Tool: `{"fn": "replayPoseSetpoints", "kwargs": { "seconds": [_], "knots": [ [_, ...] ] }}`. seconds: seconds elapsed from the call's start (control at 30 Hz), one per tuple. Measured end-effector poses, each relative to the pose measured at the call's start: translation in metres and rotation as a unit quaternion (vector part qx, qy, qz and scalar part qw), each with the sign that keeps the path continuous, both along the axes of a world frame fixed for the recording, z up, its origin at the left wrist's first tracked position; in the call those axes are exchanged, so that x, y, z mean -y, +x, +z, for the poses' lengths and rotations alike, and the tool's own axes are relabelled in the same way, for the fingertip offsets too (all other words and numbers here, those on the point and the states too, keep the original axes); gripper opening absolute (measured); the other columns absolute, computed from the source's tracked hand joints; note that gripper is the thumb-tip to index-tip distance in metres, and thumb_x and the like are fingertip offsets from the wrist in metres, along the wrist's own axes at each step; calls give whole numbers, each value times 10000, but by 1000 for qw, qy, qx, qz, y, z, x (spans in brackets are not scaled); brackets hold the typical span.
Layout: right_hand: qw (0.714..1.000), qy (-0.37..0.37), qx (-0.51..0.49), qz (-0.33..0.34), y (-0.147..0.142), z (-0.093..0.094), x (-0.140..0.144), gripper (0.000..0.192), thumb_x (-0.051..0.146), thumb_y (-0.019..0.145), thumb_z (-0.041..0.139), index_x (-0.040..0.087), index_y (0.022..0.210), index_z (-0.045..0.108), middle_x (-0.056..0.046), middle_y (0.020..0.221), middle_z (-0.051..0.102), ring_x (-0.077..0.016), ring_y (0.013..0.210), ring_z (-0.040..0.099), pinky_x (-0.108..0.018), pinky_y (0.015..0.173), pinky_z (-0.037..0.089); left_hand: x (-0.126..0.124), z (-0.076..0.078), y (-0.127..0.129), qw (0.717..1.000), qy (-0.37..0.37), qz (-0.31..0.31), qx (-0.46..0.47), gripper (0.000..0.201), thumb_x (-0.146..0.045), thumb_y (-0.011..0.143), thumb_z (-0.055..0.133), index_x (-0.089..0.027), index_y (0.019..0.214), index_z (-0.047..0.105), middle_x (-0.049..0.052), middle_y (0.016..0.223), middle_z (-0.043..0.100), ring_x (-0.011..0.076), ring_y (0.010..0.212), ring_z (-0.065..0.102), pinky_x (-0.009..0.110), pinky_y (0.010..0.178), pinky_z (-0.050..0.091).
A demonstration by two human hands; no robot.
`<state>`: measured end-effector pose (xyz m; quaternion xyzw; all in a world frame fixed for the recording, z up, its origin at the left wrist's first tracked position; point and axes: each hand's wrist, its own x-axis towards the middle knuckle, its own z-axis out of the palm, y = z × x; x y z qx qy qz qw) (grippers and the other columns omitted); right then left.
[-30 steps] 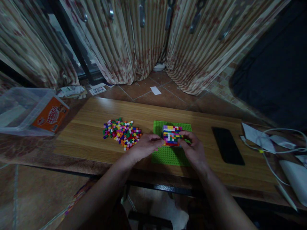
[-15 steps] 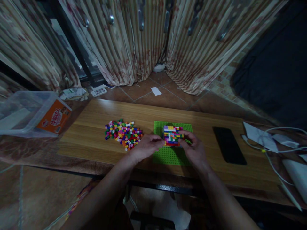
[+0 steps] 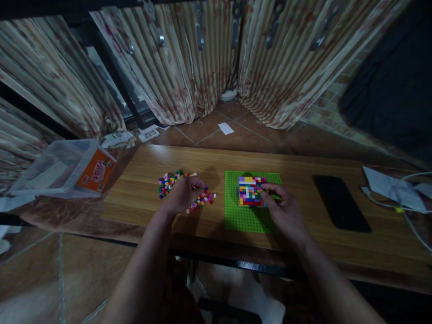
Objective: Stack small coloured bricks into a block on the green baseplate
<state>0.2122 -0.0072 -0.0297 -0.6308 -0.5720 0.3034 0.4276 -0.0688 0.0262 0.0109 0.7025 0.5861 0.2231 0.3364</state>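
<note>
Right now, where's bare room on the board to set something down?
Bare wood between the green baseplate and the black phone, along the far edge, and left of the loose brick pile. Crowded where the left hand covers the pile, and where the right hand touches the brick block.

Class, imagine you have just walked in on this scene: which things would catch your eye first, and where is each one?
The brightest thing is the green baseplate in the middle of the wooden board, with a multicoloured brick block built on it; the right hand touches that block. Beside it on the left lies a pile of loose coloured bricks, with the left hand resting on it. A black phone lies to the right.
</note>
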Motion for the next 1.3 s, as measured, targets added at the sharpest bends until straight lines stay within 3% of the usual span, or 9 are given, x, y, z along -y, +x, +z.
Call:
{"fn": "replayPoseSetpoints", "kwargs": {
  "seconds": [0.17,0.33,0.67,0.77,0.9,1.03,1.3],
  "knots": [
    [1000,15,13,-5,-2,1,0,283,439,829,589,228,991,685,-83,1116,658,-238,1001,622,-399,842,499,10,-11,19,993,56,-29,-98,112,-182,785,586,-178,767,695,29,773,700,148,707,620,235,644,463],
    [999,31,40,0,0,-2,-1,288,448,834,587,231,995,686,-89,1137,645,-249,1024,611,-408,833,499,15,-14,38,971,111,-19,-209,110,-175,801,577,-174,806,686,63,859,683,168,768,622,270,741,486],
    [998,51,47,7,1,1,0,257,416,841,585,226,988,679,-89,1129,640,-247,1012,608,-411,830,503,13,-21,40,959,157,-35,-235,147,-128,811,522,-153,799,667,103,863,648,213,830,621,329,779,501],
    [995,89,37,-25,-3,8,1,243,409,848,581,214,953,679,-86,1074,650,-229,957,618,-377,792,511,14,-15,43,962,167,-36,-213,136,-153,834,520,-154,816,654,92,858,641,201,811,614,317,765,496],
    [991,122,34,-41,-10,19,5,216,400,864,573,217,876,688,-50,888,675,-190,787,621,-337,731,502,20,-5,54,973,202,-40,-106,118,-187,868,526,-177,894,641,64,897,639,180,844,612,291,780,489],
    [995,89,-11,31,-20,27,13,203,407,855,599,230,876,695,-21,833,695,-166,710,612,-302,676,491,29,1,72,973,220,-74,-18,121,-221,900,518,-196,937,630,55,938,643,180,909,614,303,836,480],
    [989,33,-107,98,-25,32,22,171,396,820,643,237,832,705,-7,799,714,-177,747,638,-304,683,506,38,2,93,962,247,-115,14,142,-253,923,511,-210,980,634,62,998,661,204,985,609,358,892,473]
  ]
}}
